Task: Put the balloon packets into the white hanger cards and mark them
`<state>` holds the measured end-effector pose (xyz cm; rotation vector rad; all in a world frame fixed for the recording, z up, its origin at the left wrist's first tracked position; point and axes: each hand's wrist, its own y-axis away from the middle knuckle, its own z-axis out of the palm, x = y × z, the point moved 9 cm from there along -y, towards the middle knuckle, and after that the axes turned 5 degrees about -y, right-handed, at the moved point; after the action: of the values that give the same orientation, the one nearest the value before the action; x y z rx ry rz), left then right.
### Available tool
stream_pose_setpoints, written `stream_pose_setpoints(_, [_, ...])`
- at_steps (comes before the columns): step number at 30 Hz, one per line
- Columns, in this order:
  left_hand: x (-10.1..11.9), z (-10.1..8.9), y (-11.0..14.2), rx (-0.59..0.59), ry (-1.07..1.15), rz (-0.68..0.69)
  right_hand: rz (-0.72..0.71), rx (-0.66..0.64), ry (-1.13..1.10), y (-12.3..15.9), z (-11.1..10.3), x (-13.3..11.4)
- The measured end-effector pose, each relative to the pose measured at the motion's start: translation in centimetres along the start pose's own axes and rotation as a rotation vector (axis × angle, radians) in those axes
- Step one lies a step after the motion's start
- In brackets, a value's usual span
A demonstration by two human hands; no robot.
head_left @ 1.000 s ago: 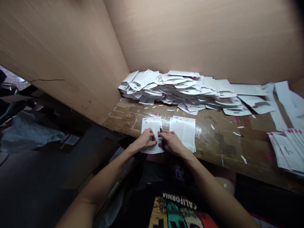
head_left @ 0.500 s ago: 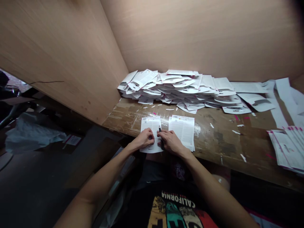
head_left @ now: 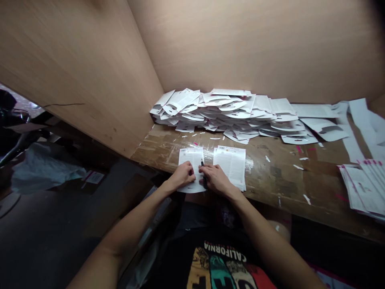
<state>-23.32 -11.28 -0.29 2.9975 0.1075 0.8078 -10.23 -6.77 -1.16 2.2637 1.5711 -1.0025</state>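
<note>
A white printed packet (head_left: 192, 154) with a small slot at its near end lies on the table in front of me. Over its middle rests my left hand (head_left: 184, 174), fingers curled and thumb drawn to the fingertips; whatever is pinched there is too small to make out. My right hand (head_left: 214, 176) is closed around a slim black pen-like tool (head_left: 202, 162), its narrow tip pointing away from me, above the packet's right edge. Beside that hand lies a small stack of similar packets (head_left: 233, 164), partly covered by its knuckles.
A long heap of white packets (head_left: 228, 110) lies along the back panel. More packets with pink edges (head_left: 361, 188) are stacked at the right, near white paper strips (head_left: 356, 128). Paper scraps (head_left: 298, 167) dot the brown table (head_left: 270, 180). A wooden side panel (head_left: 99, 80) rises at left.
Both hands stay nearly in place over the packet, with only slight finger movement. The view has shifted a little.
</note>
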Motion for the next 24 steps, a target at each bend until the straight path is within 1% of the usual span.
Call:
stream_pose_setpoints(4, [0.1,-0.3,0.8,0.02,0.012,0.019,-0.002,0.001,0.008,0.0,0.0,-0.1])
stream_pose_setpoints(8, [0.9,-0.1,1.8,0.042,0.023,0.07,-0.014,0.014,0.024,0.0,-0.1,-0.2])
stream_pose_setpoints(11, [2.1,0.5,2.3,0.041,-0.108,0.088,-0.015,0.011,0.025,0.0,0.0,-0.3])
stream_pose_setpoints(14, [3.3,1.4,2.6,0.05,-0.246,0.062,-0.012,0.006,0.023,-0.1,0.1,-0.3])
stream_pose_setpoints(16, [3.5,1.7,2.8,0.079,-0.27,0.026,-0.009,0.005,0.027,-0.1,0.1,-0.3])
stream_pose_setpoints(17, [3.2,1.5,2.9,0.096,-0.278,0.004,-0.007,0.004,0.031,-0.1,0.1,-0.3])
stream_pose_setpoints(18, [2.7,1.0,3.0,0.118,-0.284,-0.024,-0.005,0.0,0.038,-0.1,0.1,-0.3])
stream_pose_setpoints(19, [1.8,0.1,3.2,0.147,-0.288,-0.059,-0.003,-0.006,0.045,-0.1,0.1,-0.4])
stream_pose_setpoints(20, [0.6,-1.2,3.5,0.187,-0.291,-0.103,0.0,-0.013,0.052,-0.2,0.0,-0.4])
stream_pose_setpoints(22, [-2.0,-4.5,4.4,0.29,-0.297,-0.203,0.001,-0.026,0.066,-0.2,-0.2,-0.6])
stream_pose_setpoints(23, [-3.1,-6.1,4.9,0.343,-0.301,-0.246,-0.002,-0.032,0.072,-0.3,-0.3,-0.7])
stream_pose_setpoints(24, [-3.7,-7.3,5.5,0.377,-0.299,-0.265,-0.006,-0.039,0.08,-0.3,-0.4,-0.9])
